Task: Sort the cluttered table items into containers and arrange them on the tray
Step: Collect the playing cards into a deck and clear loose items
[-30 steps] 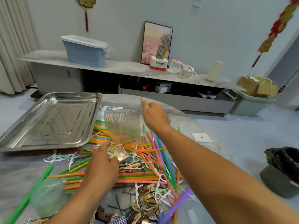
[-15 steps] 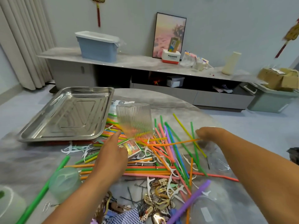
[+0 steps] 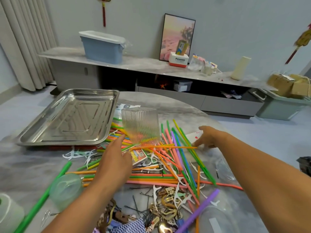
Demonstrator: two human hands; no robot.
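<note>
An empty steel tray (image 3: 67, 118) lies at the table's far left. Beside it stands a clear ribbed container (image 3: 140, 126) on a heap of coloured straws (image 3: 168, 167). My left hand (image 3: 116, 158) hovers over the heap with fingers straight, its index tip just short of the container's lower left corner, and it holds nothing. A small card box (image 3: 139, 155) lies at its thumb. My right hand (image 3: 208, 137) reaches down at the table's right edge, fingertips on or at a playing card (image 3: 195, 135). I cannot tell whether it grips the card.
White floss picks, black hairpins and brown hair clips (image 3: 168, 207) litter the near side. A pale green cup (image 3: 65, 187) lies at the left, a white roll (image 3: 8, 214) at the corner, and clear plastic (image 3: 217, 221) at the near right. The round table edge curves past my right hand.
My right hand swung from behind the ribbed container out to the right and down to the playing card. My left hand edged forward toward the container.
</note>
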